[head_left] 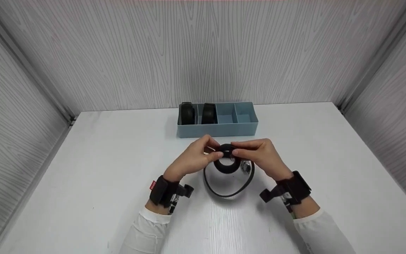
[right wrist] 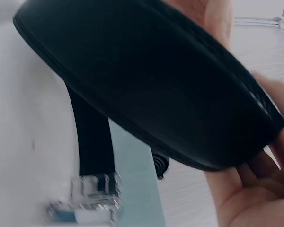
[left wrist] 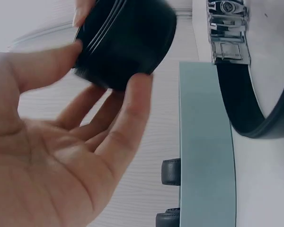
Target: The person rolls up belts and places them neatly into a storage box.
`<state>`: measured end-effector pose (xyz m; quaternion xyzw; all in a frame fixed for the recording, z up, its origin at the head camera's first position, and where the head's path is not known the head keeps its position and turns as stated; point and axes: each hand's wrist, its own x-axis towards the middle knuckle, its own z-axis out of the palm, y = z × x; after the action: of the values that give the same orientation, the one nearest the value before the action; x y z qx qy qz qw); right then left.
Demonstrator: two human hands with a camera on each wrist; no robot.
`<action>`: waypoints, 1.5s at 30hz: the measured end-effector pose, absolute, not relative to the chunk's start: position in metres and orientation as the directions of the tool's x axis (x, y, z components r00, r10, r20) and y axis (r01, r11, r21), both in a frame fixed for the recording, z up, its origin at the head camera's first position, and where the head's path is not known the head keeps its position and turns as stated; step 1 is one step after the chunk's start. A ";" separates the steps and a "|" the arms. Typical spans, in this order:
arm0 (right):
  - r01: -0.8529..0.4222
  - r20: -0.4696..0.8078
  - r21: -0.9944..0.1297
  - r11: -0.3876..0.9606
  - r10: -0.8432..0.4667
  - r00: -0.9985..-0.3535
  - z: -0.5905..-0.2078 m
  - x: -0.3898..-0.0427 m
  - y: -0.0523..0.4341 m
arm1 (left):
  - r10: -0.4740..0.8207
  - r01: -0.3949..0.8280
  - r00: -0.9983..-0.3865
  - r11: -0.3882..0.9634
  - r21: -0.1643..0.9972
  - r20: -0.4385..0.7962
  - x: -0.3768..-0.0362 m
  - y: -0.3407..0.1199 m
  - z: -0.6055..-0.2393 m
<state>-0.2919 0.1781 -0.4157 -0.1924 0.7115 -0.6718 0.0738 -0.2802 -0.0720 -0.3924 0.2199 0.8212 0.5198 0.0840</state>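
A black belt is partly rolled into a tight coil (head_left: 227,163) above the white table (head_left: 83,169). My left hand (head_left: 197,155) pinches the coil (left wrist: 128,40) from the left with thumb and fingers. My right hand (head_left: 256,153) pinches the coil (right wrist: 146,90) from the right. The belt's loose end hangs in a loop (head_left: 228,188) down onto the table. Its silver buckle (head_left: 246,167) lies under the right hand, and the buckle (left wrist: 227,30) shows close up in the left wrist view.
A blue divided box (head_left: 224,130) stands just behind the hands, and its wall (left wrist: 206,156) shows in the left wrist view. Two rolled black belts (head_left: 197,113) stand in its left compartments. Grey panel walls enclose the table on three sides.
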 end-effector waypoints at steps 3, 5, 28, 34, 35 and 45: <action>-0.194 0.137 -0.977 0.092 -0.426 -0.894 -0.413 -0.292 0.181 | 0.487 0.291 -0.870 0.391 0.873 0.072 -0.280 -0.072 -0.392; -0.200 0.132 -0.974 0.110 -0.439 -0.889 -0.413 -0.292 0.181 | 0.487 0.291 -0.871 0.399 0.869 0.068 -0.280 -0.070 -0.393; -0.201 0.212 -0.977 -0.073 -0.250 -0.945 -0.418 -0.292 0.175 | 0.277 0.236 -0.949 0.310 0.921 0.150 -0.280 -0.067 -0.393; -0.211 0.198 -0.977 -0.004 -0.366 -0.909 -0.412 -0.293 0.184 | 0.407 0.270 -0.904 0.316 0.910 0.127 -0.279 -0.072 -0.391; -0.212 0.188 -0.977 0.020 -0.389 -0.902 -0.411 -0.293 0.185 | 0.428 0.277 -0.895 0.320 0.906 0.122 -0.279 -0.073 -0.391; -0.197 0.185 -0.980 0.004 -0.317 -0.930 -0.418 -0.292 0.177 | 0.360 0.313 -0.915 0.341 0.886 0.185 -0.278 -0.069 -0.395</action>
<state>-0.2915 0.1767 -0.4176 -0.1815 0.7072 -0.6819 0.0439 -0.2784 -0.0689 -0.3954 0.2054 0.8185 0.5361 0.0217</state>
